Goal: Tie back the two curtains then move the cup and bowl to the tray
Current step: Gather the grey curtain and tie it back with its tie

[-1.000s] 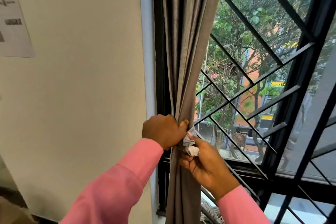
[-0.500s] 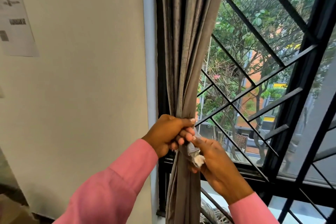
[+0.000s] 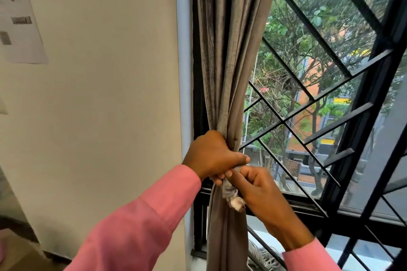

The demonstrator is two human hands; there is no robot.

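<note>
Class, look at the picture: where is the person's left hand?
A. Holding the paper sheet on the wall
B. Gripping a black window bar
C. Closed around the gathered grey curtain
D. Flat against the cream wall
C: the left hand is wrapped around the bunched curtain beside the window frame, while the right hand grips the tie just below it.

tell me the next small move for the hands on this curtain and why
Probably pull the tie end snug with the right hand. The left hand already clamps the gathered curtain, and the tie hangs in a loose bunch, not visibly knotted.
</note>
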